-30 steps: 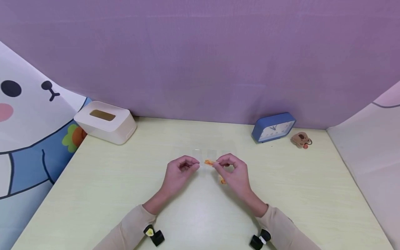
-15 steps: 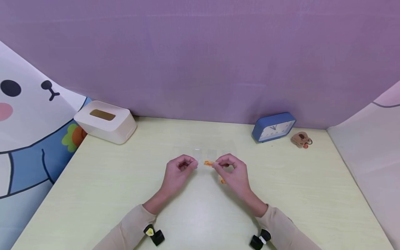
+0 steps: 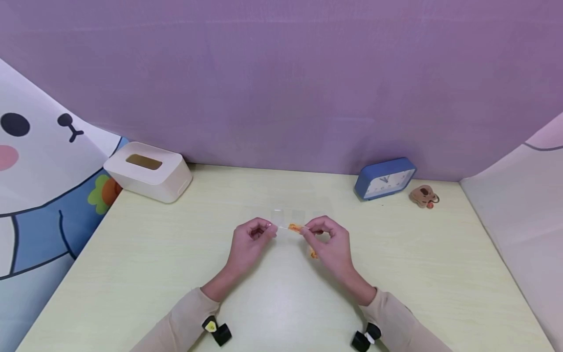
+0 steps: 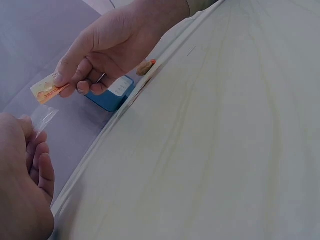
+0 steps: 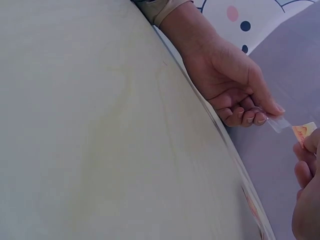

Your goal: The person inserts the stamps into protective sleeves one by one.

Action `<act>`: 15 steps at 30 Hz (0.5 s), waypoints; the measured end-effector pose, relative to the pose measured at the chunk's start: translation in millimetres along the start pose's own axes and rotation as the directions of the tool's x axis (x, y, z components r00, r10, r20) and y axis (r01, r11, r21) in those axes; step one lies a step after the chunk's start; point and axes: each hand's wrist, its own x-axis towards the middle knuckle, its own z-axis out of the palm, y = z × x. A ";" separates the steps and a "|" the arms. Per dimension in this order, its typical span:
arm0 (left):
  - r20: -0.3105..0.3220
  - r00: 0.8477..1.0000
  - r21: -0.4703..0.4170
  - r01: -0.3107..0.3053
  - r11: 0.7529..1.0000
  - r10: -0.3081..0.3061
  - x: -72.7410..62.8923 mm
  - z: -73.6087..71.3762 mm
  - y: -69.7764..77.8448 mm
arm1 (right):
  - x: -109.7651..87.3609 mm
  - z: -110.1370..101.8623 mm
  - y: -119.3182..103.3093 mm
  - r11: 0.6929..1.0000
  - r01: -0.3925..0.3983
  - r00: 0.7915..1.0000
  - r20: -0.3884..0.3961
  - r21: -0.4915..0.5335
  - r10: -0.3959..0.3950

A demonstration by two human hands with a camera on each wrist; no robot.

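Note:
My left hand [image 3: 249, 243] pinches a small clear plastic sleeve [image 4: 45, 118] between thumb and fingertips. Facing it, my right hand [image 3: 333, 245] pinches a small printed card, orange and pale yellow [image 4: 46, 92], by one end. Both are held up over the middle of the table, the card's free end close to the sleeve's open-looking edge. In the right wrist view the sleeve [image 5: 279, 123] points toward the card [image 5: 303, 131], with a narrow gap showing. Another orange printed piece [image 3: 313, 253] lies on the table, partly hidden by my right hand.
Several clear plastic pieces, such as one clear sleeve [image 3: 298, 216], lie flat just beyond my hands. A white tissue box [image 3: 162, 183] stands back left. At the back right are a blue clock [image 3: 384, 178] and a brown plush charm [image 3: 423, 196]. The table [image 3: 176, 244] meets a purple backdrop.
My left hand has shifted slightly left, and the sleeve's edge now shows as a thin bright line toward the card. The right hand, still pinching the card, has barely moved.

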 end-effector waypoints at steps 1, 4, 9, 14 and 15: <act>-0.001 1.000 -0.001 0.000 1.000 0.000 0.0 0.1 0.0 | -0.1 0.1 0.0 1.000 -0.004 1.000 0.003 -0.003 0.004; 0.002 1.000 -0.007 -0.005 1.000 0.005 0.2 0.0 -0.4 | -0.1 0.6 0.0 1.000 -0.013 1.000 0.011 -0.008 0.013; 0.011 1.000 -0.021 -0.010 1.000 0.010 -0.2 0.3 -0.7 | -0.3 1.2 0.8 1.000 -0.018 0.999 0.032 -0.001 0.018; 0.012 1.000 -0.037 -0.027 0.999 0.028 -0.3 0.2 -1.5 | -1.3 1.6 1.7 1.000 -0.019 0.998 0.059 -0.011 0.020; 0.012 0.999 -0.041 -0.029 0.999 0.030 -0.2 0.2 -1.6 | -1.4 1.5 2.1 1.000 -0.020 0.998 0.064 -0.021 0.021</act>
